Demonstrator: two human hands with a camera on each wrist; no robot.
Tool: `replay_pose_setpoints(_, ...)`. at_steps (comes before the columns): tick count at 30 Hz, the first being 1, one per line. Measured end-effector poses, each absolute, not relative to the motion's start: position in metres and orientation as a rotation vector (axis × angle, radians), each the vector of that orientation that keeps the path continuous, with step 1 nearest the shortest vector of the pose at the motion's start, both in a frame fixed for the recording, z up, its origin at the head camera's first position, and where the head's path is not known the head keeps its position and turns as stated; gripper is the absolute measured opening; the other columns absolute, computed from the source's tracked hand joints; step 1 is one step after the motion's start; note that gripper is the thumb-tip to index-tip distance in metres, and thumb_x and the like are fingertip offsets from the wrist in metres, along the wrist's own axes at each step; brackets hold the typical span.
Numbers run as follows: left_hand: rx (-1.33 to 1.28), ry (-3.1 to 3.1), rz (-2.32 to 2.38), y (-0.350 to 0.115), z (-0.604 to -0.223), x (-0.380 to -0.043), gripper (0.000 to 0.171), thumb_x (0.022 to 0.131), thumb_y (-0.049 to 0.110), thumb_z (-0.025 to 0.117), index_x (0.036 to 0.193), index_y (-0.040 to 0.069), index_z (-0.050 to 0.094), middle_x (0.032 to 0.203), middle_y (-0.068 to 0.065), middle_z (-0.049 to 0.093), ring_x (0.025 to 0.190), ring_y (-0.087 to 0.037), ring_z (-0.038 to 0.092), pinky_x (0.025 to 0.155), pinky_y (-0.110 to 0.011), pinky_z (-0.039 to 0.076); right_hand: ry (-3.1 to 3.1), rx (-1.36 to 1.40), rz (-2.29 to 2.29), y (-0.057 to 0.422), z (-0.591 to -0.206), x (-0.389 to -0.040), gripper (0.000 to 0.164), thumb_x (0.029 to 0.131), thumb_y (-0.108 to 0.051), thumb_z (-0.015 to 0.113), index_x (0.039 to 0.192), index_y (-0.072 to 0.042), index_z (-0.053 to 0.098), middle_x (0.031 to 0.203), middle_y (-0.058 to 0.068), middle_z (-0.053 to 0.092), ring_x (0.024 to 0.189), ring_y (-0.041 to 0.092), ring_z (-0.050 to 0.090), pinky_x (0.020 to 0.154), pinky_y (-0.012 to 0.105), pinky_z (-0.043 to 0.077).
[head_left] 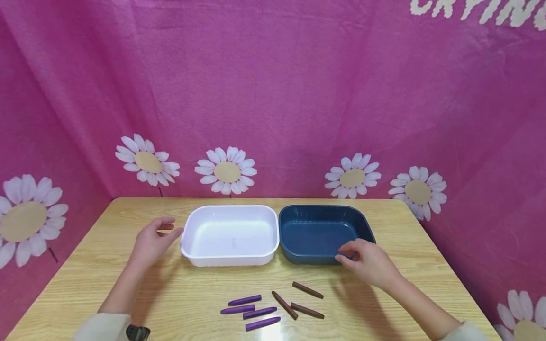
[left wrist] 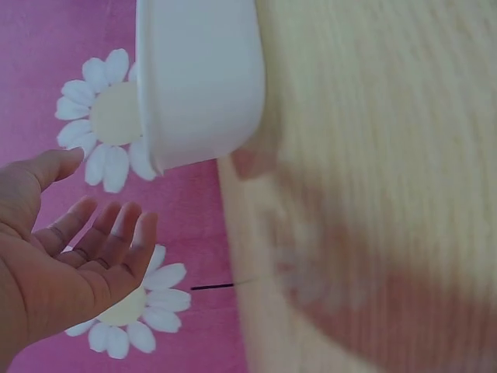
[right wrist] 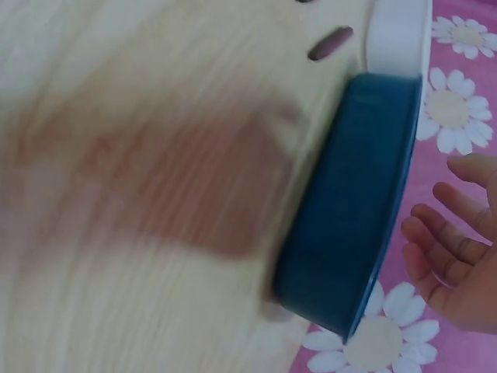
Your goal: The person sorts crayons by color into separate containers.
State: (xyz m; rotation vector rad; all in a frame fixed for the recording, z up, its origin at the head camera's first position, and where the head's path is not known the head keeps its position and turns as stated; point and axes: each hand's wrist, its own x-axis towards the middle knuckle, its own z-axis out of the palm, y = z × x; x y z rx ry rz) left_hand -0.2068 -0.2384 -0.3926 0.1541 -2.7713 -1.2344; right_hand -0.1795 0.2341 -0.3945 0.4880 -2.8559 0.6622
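Observation:
My left hand (head_left: 154,240) hovers at the left rim of a white plastic tray (head_left: 230,261), thumb toward it, fingers loosely bent with nothing in them. In the left wrist view that hand (left wrist: 85,264) is apart from the tray wall. Over the front right corner of a dark blue tray (head_left: 311,260) is my right hand (head_left: 370,261), its fingers relaxed. The right wrist view shows the same hand (right wrist: 458,241) holding nothing, a gap between it and the blue wall (right wrist: 349,194). Both trays stand side by side with bare insides.
In front of the trays lie several purple crayons (head_left: 260,312) and, right of them, three brown crayons (head_left: 308,290), two of these close together. They rest on a wooden table (head_left: 187,303). Behind it hangs a pink cloth (head_left: 256,94) with daisies.

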Motion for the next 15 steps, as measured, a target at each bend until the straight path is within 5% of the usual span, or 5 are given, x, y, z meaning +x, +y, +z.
replay_pose_setpoints(7,0.165,-2.771,-1.266,-0.239,-0.406,-0.208,0.051,0.089,0.029,0.061,0.127,-0.003,0.051,0.117,-0.026,0.059,0.099,-0.035,0.059,0.069,-0.024,0.048,-2.859,0.647,0.791,0.224,-0.413,-0.173,0.006,0.08,-0.021,0.071,0.084,-0.016,0.07,0.072,-0.012,0.058,0.064,0.0,0.048,0.058,0.018,0.043)
replay_pose_setpoints(15,0.193,-2.701,-1.539,-0.232,-0.42,-0.208,0.049,0.092,0.022,0.057,0.132,-0.005,0.044,0.119,-0.027,0.055,0.098,-0.027,0.058,0.076,-0.034,0.056,-2.901,0.746,0.888,0.206,-0.44,-0.164,0.008,0.08,-0.019,0.071,0.084,-0.012,0.069,0.073,-0.011,0.058,0.064,-0.003,0.048,0.058,0.017,0.043)
